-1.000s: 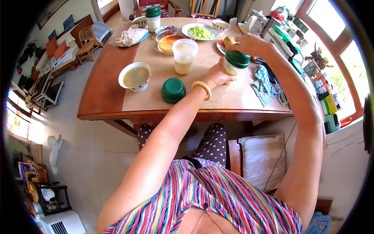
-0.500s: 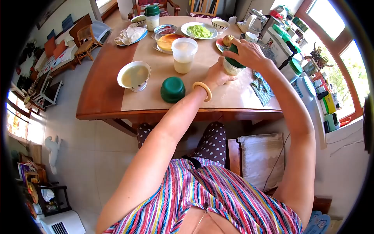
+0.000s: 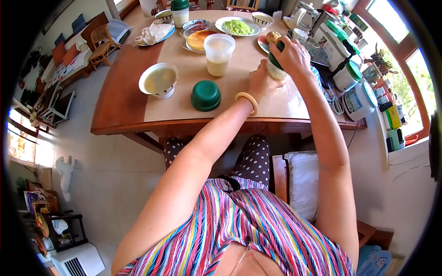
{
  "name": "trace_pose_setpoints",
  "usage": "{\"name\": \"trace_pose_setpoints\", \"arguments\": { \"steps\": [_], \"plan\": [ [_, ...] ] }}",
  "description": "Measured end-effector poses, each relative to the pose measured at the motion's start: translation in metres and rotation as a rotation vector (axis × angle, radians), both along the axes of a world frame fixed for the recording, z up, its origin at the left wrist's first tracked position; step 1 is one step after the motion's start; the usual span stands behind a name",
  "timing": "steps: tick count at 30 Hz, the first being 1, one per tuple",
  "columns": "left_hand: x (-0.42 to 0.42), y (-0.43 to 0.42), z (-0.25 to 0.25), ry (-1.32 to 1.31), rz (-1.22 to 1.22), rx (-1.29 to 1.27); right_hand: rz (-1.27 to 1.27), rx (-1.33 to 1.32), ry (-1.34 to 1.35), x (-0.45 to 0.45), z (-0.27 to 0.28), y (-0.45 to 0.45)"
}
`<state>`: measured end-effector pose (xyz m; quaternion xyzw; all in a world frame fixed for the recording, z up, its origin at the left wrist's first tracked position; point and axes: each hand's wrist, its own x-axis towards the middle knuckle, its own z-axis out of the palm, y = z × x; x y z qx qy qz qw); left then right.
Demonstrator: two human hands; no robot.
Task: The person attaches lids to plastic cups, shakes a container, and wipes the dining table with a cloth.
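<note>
My left hand [image 3: 264,81], with a pale bangle at its wrist, is wrapped round a clear plastic jar [image 3: 277,72] at the right of the table. On top of that jar is a dark green lid [image 3: 273,58], gripped by my right hand [image 3: 293,54]. Jar and lid tilt a little; their seam is partly hidden by my fingers. To the left stands a lidless translucent plastic jar [image 3: 219,59] with pale liquid in its lower part. A second green lid [image 3: 206,95] lies in front of it. Further left is a footed bowl [image 3: 159,81] of cloudy broth with chunks.
Behind are a plate of shredded green vegetable [image 3: 237,26], a glass dish with orange food [image 3: 199,40], a cloth on a blue plate [image 3: 155,33] and a green-lidded jar [image 3: 180,15]. Potatoes [image 3: 272,36] lie beyond my hands. A large white tub [image 3: 360,102] stands at the right edge.
My right hand has turned on the green lid, its forearm swinging inward to the left. My left hand still holds the jar. The camera view has shifted slightly.
</note>
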<state>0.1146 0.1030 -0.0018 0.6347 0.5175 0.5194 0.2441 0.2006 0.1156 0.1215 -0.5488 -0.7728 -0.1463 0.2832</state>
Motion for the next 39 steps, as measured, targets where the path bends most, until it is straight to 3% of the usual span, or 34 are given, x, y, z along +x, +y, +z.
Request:
{"name": "trace_pose_setpoints", "arguments": {
  "steps": [4, 6, 9, 12, 13, 16, 20, 29, 39],
  "plan": [
    [0.014, -0.004, -0.003, 0.021, 0.174, 0.035, -0.041, 0.009, -0.001, -0.004, -0.001, -0.003],
    [0.020, -0.008, -0.007, 0.006, 0.227, 0.049, 0.095, -0.024, 0.066, 0.005, -0.002, -0.003],
    [0.010, 0.001, -0.036, -0.070, 0.176, 0.293, 0.267, -0.193, 0.236, 0.031, 0.020, -0.004],
    [-0.018, -0.035, -0.005, -1.140, -0.505, -0.484, 0.594, -0.215, 0.441, 0.059, 0.035, 0.002],
    [-0.023, -0.050, 0.012, -1.277, -0.684, -0.496, 0.670, -0.248, 0.505, 0.062, 0.041, -0.002],
    [-0.032, -0.060, 0.038, -1.436, -0.815, -0.593, 0.739, -0.291, 0.465, 0.057, 0.065, -0.034],
    [-0.017, -0.091, 0.072, -1.322, -0.385, -0.339, 0.698, -0.262, 0.529, 0.061, 0.070, -0.048],
    [0.004, -0.089, 0.031, -1.265, -0.391, -0.062, 0.590, -0.210, 0.672, 0.058, 0.047, -0.059],
    [0.009, -0.080, 0.003, -1.252, -0.313, -0.173, 0.365, -0.171, 0.652, 0.044, 0.029, -0.061]
  ]
}}
